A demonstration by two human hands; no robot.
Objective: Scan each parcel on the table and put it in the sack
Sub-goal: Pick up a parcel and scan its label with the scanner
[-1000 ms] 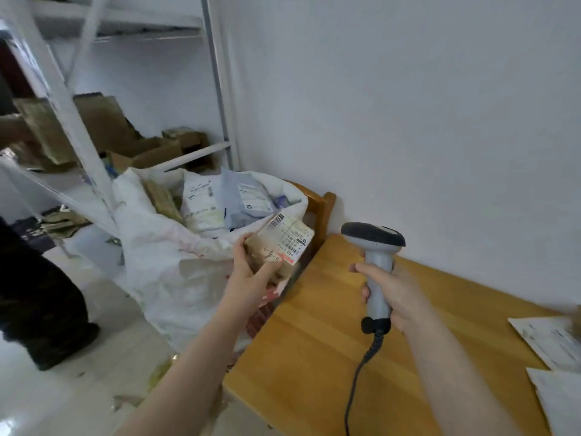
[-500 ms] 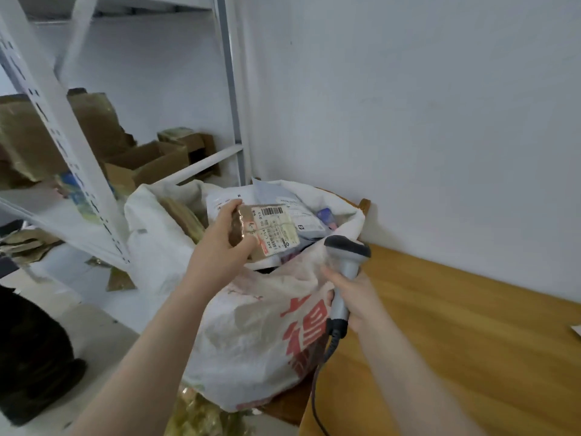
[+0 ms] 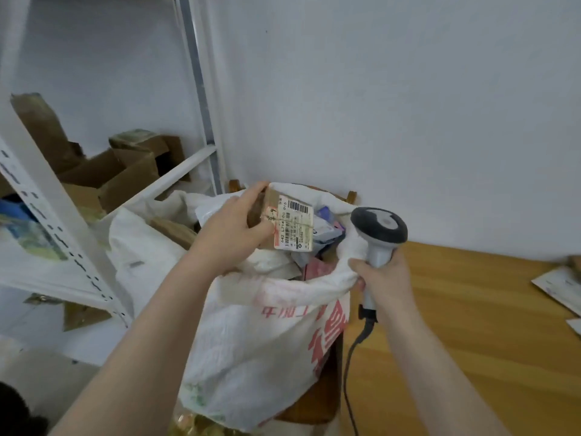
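Head view is showing the left hand (image 3: 231, 229) gripping a small brown parcel (image 3: 287, 223) at the centre of the frame, holding it just above the open mouth of the white sack (image 3: 251, 325), with the printed label and barcode facing up. The fingers are wrapping over the parcel's far edge and the thumb is pressing its near side, so it is being pinched across its width. It is looking like a stiff little carton tied with thin string, and one hand is carrying it without strain, so I'd judge it light, rigid and not slippery; gripping across the short sides, clear of the label, seems the sensible hold. The right hand (image 3: 385, 278), just right of centre, is clenching the handle of the grey scanner (image 3: 379, 228), head up, with its cable trailing down. The sack's rolled rim is touching those fingers, though I cannot tell whether they are pinching it too. More flat parcels (image 3: 559, 286) are waiting at the right edge on the wooden table (image 3: 471, 325).
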